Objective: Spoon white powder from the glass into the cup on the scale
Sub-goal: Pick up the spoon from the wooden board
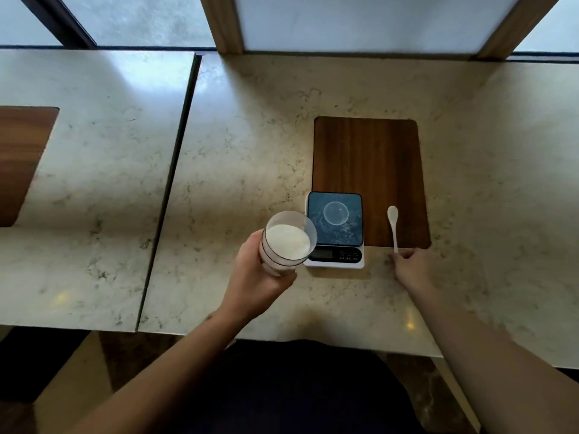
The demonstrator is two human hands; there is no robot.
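My left hand (255, 277) grips a clear glass (286, 242) partly filled with white powder and holds it tilted above the counter, just left of the scale. The scale (335, 230) has a dark glossy platform and a white base with a display. A small clear cup (336, 213) stands on the platform and looks empty. A white spoon (393, 225) lies on the wooden board right of the scale, bowl pointing away. My right hand (412, 264) pinches the near end of the spoon's handle.
A dark wooden board (368, 158) is inlaid in the marble counter (250, 145) behind the scale. A seam divides this counter from another marble top (94, 151) on the left, which has its own wooden inlay (22, 158). Window frames stand at the back.
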